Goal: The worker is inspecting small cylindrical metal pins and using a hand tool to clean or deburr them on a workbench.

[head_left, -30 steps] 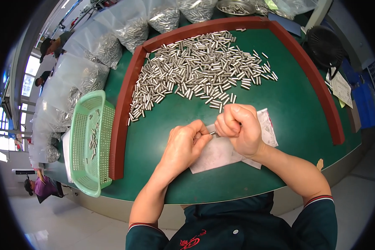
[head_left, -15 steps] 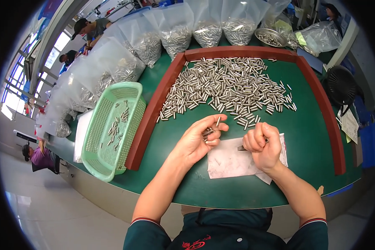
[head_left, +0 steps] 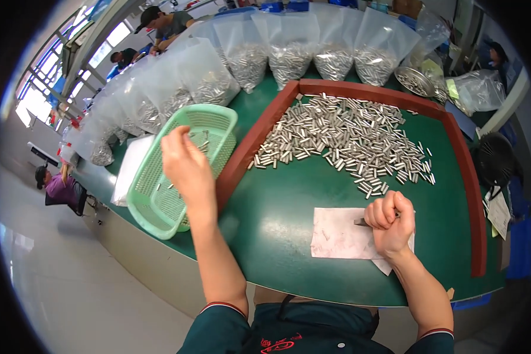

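Our green felt worktop (head_left: 289, 218) carries a red-framed heap of short silver metal tubes (head_left: 342, 141) on the far side. At the left edge sits the mint-green plastic basket (head_left: 177, 171); our left hand (head_left: 186, 162) hovers over it, fingers loosely released. Our right hand (head_left: 390, 221) rests clenched around a small metal tool (head_left: 361, 222) on the white paper sheet (head_left: 342, 233), near right.

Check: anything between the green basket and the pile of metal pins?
Head view: only the red-brown frame rail separates the green basket from the pin pile.
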Demonstrator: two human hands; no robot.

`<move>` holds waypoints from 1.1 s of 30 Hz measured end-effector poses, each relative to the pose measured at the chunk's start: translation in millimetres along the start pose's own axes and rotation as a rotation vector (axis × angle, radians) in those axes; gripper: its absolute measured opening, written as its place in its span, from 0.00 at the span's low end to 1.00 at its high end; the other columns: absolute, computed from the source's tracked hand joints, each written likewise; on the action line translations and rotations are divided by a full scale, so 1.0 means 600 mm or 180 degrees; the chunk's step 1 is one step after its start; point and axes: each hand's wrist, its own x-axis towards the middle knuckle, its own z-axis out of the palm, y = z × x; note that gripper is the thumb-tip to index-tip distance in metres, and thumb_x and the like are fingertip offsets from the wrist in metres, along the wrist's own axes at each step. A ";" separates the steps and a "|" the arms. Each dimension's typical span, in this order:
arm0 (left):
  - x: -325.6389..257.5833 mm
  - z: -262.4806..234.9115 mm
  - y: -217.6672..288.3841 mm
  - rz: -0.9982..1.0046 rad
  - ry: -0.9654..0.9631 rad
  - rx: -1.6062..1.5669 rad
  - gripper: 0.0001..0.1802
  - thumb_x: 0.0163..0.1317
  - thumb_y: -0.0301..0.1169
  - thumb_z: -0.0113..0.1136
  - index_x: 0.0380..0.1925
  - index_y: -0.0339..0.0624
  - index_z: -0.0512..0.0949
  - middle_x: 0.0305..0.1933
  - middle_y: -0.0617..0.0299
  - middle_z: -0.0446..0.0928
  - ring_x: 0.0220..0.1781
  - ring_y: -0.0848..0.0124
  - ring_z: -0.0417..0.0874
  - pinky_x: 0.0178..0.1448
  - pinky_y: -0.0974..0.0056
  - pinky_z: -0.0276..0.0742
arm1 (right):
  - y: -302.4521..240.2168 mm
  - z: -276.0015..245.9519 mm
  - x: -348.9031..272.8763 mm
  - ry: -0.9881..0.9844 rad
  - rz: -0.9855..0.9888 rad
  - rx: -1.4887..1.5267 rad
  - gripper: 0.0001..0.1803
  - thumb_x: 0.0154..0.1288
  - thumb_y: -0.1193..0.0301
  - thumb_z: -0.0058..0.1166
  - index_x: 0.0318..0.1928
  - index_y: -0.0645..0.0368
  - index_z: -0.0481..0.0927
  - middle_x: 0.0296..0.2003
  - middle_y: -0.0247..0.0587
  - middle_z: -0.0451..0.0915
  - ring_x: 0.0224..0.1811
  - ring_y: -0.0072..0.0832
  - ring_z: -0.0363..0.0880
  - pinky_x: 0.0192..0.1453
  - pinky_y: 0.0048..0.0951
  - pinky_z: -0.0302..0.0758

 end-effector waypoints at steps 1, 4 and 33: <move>0.000 -0.003 -0.022 -0.0267 -0.0456 0.0294 0.08 0.56 0.26 0.49 0.36 0.38 0.73 0.41 0.52 0.72 0.45 0.54 0.72 0.49 0.51 0.64 | 0.000 0.002 0.001 -0.0075 -0.0017 -0.0003 0.22 0.63 0.65 0.32 0.12 0.54 0.54 0.07 0.29 0.51 0.10 0.17 0.42 0.16 0.23 0.44; -0.024 0.015 -0.017 0.0073 -0.0653 0.0963 0.16 0.53 0.31 0.55 0.43 0.42 0.72 0.56 0.56 0.64 0.63 0.56 0.58 0.61 0.37 0.40 | 0.003 0.005 0.001 -0.0172 -0.0098 -0.0005 0.21 0.63 0.65 0.32 0.12 0.55 0.54 0.07 0.29 0.51 0.11 0.18 0.44 0.17 0.24 0.46; -0.147 0.136 0.191 0.2644 -0.2267 -0.1706 0.14 0.38 0.17 0.54 0.29 0.43 0.76 0.32 0.61 0.68 0.38 0.66 0.69 0.41 0.63 0.62 | -0.038 -0.024 0.007 0.0099 -0.0388 -0.0897 0.21 0.63 0.67 0.34 0.12 0.57 0.55 0.09 0.29 0.55 0.12 0.16 0.50 0.17 0.21 0.47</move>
